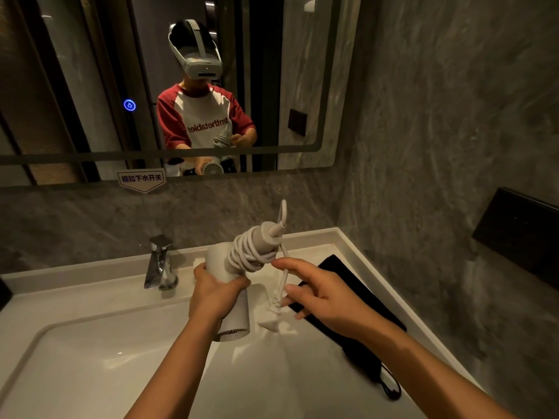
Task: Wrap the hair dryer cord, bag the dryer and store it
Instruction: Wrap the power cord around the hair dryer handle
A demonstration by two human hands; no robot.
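A white hair dryer [234, 319] is held over the sink, its handle pointing up and away. My left hand [214, 290] grips its barrel. Several turns of the white cord [252, 254] are coiled around the handle. The free end of the cord hangs down to the plug [270, 320], which is blurred. My right hand [317, 290] pinches this loose stretch between thumb and fingers, just right of the handle. A black drawstring bag [357, 316] lies flat on the counter to the right, partly under my right forearm.
A white basin [99, 367] fills the lower left, with a chrome faucet [160, 263] behind it. A mirror [90, 86] hangs above and reflects a person. Grey stone wall rises close on the right, carrying a black panel [520, 234].
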